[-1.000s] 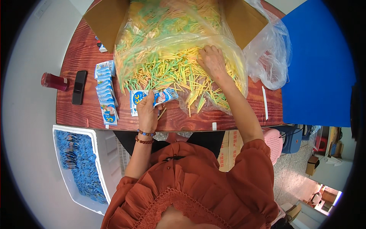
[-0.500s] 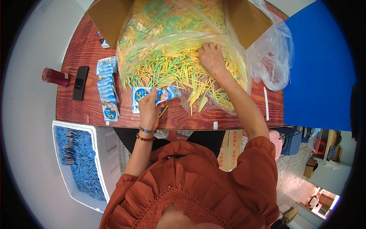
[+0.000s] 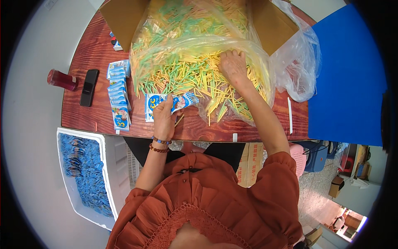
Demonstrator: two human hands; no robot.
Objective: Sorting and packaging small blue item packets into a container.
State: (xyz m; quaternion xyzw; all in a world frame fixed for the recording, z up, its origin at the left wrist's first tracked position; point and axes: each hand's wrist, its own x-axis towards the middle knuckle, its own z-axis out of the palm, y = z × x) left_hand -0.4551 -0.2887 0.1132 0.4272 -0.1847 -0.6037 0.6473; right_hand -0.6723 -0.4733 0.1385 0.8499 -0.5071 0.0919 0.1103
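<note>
My left hand [image 3: 164, 118] is closed on a blue-and-white packet [image 3: 180, 102], thumb on top, at the near edge of the stick pile. A short, pale stick [image 3: 179, 120] juts out beside those fingers. Thin yellow, green and orange sticks [image 3: 195, 76] spill from a large clear plastic bag [image 3: 207, 40]. My right hand [image 3: 233, 67] rests on the right part of this pile, just under the bag's film. Its fingers are curled together, and whatever lies beneath them is hidden.
Left of the pile, several similar packets [image 3: 119, 97] overlap in a row, beside a phone [image 3: 88, 88] and a dark red jar [image 3: 62, 79]. Cardboard flaps [image 3: 273, 27] flank the bag. A white foam box [image 3: 103, 166] of blue packets stands lower left. A white strip [image 3: 290, 115] lies right.
The view has shifted slightly. My right hand remains at the pile with its fingers curled a little differently. My left hand still holds the packet in much the same place.
</note>
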